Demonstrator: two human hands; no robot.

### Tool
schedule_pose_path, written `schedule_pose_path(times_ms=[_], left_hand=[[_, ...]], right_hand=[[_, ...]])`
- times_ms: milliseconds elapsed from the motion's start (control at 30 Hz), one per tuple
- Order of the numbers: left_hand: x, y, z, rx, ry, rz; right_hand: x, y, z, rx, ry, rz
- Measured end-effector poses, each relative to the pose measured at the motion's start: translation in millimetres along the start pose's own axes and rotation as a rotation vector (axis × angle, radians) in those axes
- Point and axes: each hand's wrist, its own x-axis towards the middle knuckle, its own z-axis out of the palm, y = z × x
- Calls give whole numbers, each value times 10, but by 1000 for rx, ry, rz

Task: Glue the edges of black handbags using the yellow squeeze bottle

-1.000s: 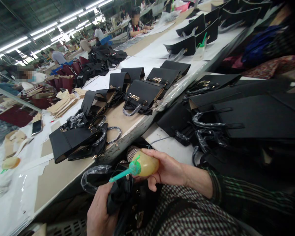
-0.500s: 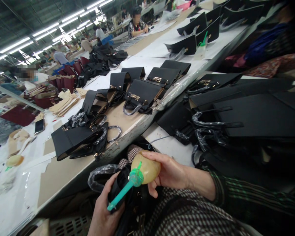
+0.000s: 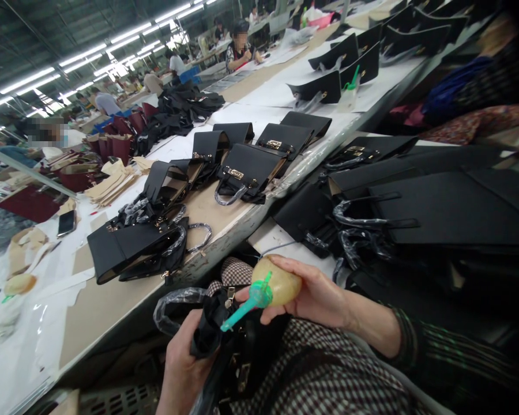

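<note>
Head view: R hand (image 3: 318,294) grips yellowish, rounded plastic bottle (image 3: 281,282) w/ green nozzle (image 3: 246,311) over lap (image 3: 315,351); L hand (image 3: 188,346), fingers closed, pinches soft black handbag (image 3: 211,320) near nozzle tip. Too hard a squeeze cd drip contents on gold metal clasp (image 3: 243,377).

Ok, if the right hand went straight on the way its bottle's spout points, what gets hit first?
Likely the black material bunched in the left hand, by the tip of the green spout; depth is unclear, so they may be touching.

right sleeve (image 3: 450,351) — dark, green-striped | garment (image 3: 305,360) — small dark-and-pale checks
</note>
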Motion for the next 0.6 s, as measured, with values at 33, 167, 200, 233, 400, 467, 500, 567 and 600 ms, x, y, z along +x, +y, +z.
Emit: schedule_pose_path(times_ms=[33, 167, 200, 233, 400, 467, 500, 567, 600], left_hand=[[9, -48, -9, 67, -2, 125], [21, -169, -8, 356, -18, 460], [4, -174, 7, 405, -12, 479], [-22, -171, 28, 438, 6, 469], [-228, -130, 165, 394, 65, 262], [-265, -113, 198, 372, 85, 121], [-260, -101, 205, 368, 90, 89], [-208, -72, 199, 378, 87, 172], [-167, -55, 187, 388, 71, 277]], right_hand=[[-12, -22, -2, -1, -3, -1], [15, -23, 1, 30, -36, -8], [33, -9, 6, 40, -39, -7], [51, 6, 14, 52, -40, -1], [111, 44, 81, 86, -39, 11], [128, 51, 111, 83, -33, 5], [139, 58, 127, 80, -32, 5], [169, 78, 160, 67, -42, 16], [187, 88, 177, 58, -51, 24]])
